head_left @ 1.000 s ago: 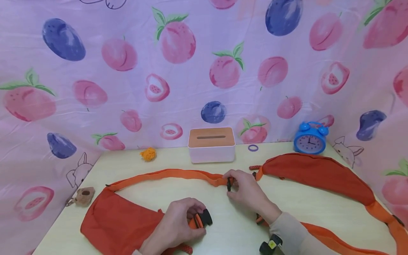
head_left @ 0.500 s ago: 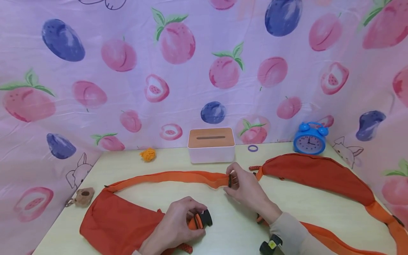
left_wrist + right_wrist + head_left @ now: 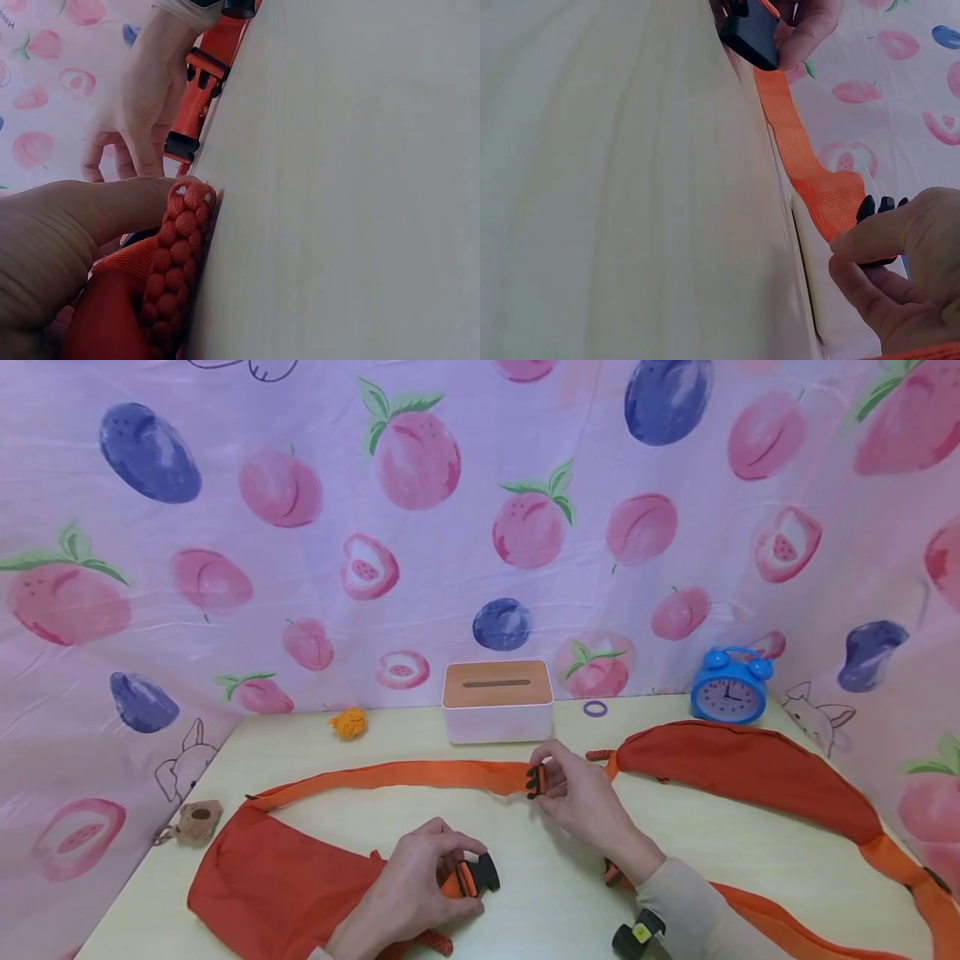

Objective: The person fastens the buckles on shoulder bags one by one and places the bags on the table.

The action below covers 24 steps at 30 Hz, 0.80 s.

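On the left lies a red-orange waist bag [image 3: 277, 885] with an orange strap [image 3: 405, 773] stretched across the table. My left hand [image 3: 412, 887] pinches the black socket half of a side-release buckle [image 3: 484, 872] between thumb and fingers, its mouth facing right. Up and to the right, my right hand [image 3: 588, 797] pinches the pronged buckle half [image 3: 534, 782] at the strap's end, prongs turned left. The two halves are apart. In the right wrist view, several black prongs [image 3: 877, 204] show above my thumb. A red braided zipper pull [image 3: 176, 262] hangs beside my left thumb.
A second red-orange waist bag [image 3: 742, 772] lies at the right, its strap [image 3: 772, 914] running under my right forearm. Along the back stand a tissue box [image 3: 498, 703], a purple ring [image 3: 596, 708], a blue alarm clock [image 3: 729, 687] and an orange yarn ball [image 3: 348, 723]. A brown plush charm [image 3: 198, 823] lies left.
My right fingers have turned the pronged buckle half, so its prongs now show on the left, and the strap lies straighter. My left hand has barely moved.
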Motion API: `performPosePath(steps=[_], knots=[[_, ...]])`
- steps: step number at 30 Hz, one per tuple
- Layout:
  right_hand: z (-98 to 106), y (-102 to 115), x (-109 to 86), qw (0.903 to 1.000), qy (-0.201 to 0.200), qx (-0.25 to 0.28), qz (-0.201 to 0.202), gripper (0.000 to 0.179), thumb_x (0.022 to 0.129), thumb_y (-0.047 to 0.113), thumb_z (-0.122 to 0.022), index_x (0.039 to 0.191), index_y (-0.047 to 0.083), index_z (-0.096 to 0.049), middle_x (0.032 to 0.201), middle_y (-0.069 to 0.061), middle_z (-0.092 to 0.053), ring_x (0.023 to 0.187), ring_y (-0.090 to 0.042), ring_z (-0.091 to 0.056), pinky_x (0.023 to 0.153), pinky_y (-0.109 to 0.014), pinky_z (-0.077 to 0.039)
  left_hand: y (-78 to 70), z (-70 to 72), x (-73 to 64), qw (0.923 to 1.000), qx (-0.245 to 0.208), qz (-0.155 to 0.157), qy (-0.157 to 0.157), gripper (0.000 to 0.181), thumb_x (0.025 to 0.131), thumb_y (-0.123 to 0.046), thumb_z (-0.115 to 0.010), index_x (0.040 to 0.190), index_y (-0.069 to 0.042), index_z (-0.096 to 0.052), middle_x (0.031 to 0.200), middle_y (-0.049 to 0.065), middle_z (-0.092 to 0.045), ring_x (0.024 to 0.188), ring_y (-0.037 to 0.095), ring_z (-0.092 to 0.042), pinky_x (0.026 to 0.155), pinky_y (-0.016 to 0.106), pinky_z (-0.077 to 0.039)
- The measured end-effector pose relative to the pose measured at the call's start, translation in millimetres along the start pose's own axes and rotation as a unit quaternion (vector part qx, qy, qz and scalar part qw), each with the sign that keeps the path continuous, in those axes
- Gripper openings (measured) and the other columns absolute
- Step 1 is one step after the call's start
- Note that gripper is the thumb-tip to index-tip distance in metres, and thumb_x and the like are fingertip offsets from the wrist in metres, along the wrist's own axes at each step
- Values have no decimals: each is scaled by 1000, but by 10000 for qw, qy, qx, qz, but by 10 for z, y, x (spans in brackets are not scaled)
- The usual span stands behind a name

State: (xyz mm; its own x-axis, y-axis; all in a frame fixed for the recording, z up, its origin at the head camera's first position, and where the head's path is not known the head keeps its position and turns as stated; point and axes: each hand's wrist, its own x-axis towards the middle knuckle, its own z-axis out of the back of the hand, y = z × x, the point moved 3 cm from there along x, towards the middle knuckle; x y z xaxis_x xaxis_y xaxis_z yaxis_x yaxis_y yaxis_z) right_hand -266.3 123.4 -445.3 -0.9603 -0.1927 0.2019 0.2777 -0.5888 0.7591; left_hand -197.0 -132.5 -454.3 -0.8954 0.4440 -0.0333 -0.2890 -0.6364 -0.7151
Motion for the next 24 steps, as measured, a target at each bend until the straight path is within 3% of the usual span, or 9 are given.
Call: performPosePath(steps=[5,11,17,24], knots=[[10,20,-3,9999,-113,40,123,55,84,-1,-96,125,22,-67,100,3,-74,87,-13,-72,85,-33,-66,2,3,3,10000,40,0,-50,53,78,-29,-104,126,-20,-82,102,-9,-65,89,10,-63,78,23,-58],[14,27,1,9997,-121,182,62,54,84,3,-96,128,17,-69,101,3,-74,86,-11,-72,83,-29,-66,3,0,5,9997,142,-123,-154,49,80,-28,-102,124,-23,-82,102,-10,-62,90,9,-61,78,23,-57],[18,25,12,9997,-157,155,76,55,86,8,-97,134,14,-71,105,3,-75,90,-12,-72,87,-33,-65,-69,60,-7,9973,262,-490,-473,48,81,-24,-102,124,-23,-82,103,-9,-60,90,7,-61,76,23,-59],[74,44,18,9986,-334,-49,407,54,88,16,-97,136,14,-73,107,2,-72,97,-20,-72,90,-41,-64,-208,266,24,9920,514,-717,-904,49,80,-20,-103,124,-22,-81,101,-10,-60,91,15,-63,71,24,-58]])
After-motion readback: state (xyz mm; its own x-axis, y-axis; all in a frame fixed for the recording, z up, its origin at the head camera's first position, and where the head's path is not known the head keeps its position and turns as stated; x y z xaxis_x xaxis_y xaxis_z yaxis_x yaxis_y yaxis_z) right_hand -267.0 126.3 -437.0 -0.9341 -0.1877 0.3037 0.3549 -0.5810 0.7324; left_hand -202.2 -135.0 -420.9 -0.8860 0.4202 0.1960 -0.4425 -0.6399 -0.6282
